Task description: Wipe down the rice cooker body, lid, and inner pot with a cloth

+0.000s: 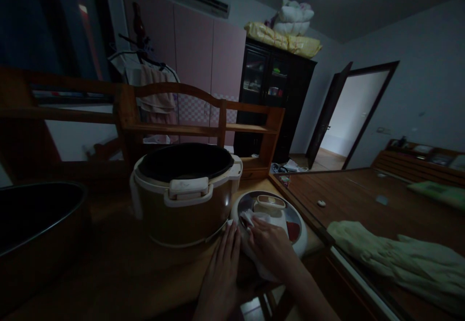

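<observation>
Nearest the camera, two bare forearms reach in from the near edge in the head view. The left hand (223, 255) has its fingers straight and close together, gripping nothing visible; its fingertips are at the lid's left edge, and whether they press on it I cannot tell. The right hand (271, 241) has its fingers bunched on a crumpled white tissue (248, 216), held against the left part of the round lid (279, 219). This lid lies on the wooden table (145, 280), just right of the open cooker body (189, 216), which stands upright. At the near left is a dark pot (39, 229). Beyond the cooker stands a wooden shelf (178, 88); to the right, pale green fabric (395, 258) lies on a brown surface (359, 190).
</observation>
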Demonstrator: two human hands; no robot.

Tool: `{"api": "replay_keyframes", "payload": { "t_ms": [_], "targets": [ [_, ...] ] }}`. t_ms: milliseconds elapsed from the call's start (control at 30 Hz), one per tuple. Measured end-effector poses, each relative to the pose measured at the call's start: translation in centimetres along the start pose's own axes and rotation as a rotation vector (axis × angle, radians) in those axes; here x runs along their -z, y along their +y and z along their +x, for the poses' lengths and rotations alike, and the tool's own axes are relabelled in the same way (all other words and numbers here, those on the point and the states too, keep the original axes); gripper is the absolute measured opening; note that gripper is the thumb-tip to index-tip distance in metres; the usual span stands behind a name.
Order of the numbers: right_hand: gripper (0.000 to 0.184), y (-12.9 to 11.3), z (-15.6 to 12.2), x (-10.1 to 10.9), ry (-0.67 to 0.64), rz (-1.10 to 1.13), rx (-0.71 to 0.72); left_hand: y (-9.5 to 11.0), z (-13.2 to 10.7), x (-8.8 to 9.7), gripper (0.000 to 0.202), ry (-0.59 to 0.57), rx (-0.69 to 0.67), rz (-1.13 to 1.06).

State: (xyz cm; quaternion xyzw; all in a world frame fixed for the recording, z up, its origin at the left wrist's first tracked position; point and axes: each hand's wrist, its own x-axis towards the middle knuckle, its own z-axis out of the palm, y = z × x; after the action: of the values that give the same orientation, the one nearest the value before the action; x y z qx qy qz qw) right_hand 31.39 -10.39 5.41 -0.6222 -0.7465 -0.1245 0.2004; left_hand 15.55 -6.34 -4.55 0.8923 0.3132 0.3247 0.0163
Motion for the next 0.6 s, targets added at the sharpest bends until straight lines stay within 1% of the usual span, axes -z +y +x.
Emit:
{"api": "replay_keyframes", "payload": {
  "t_ms": [133, 267, 467, 600],
  "targets": [
    [0.025, -0.1, -0.9, -1.3, 0.079, 0.003, 0.047, 0.0, 0.1, -0.2, 0.105, 0.026, 0.001, 0.0],
    [0.031, 0.4, -2.2, -1.8, 0.142, 0.055, 0.111, -0.1, 0.0, -0.6, 0.12, -0.011, 0.006, 0.025],
    [0.031, 0.3, -4.3, -0.6, 0.158, 0.091, 0.324, -0.5, 0.0, -0.8, 0.123, -0.029, 0.002, -0.015],
    [0.03, -0.2, -5.9, 0.1, 0.199, 0.08, 0.368, -0.5, 0.0, -0.4, 0.121, -0.043, -0.005, -0.026]
  ]
}}
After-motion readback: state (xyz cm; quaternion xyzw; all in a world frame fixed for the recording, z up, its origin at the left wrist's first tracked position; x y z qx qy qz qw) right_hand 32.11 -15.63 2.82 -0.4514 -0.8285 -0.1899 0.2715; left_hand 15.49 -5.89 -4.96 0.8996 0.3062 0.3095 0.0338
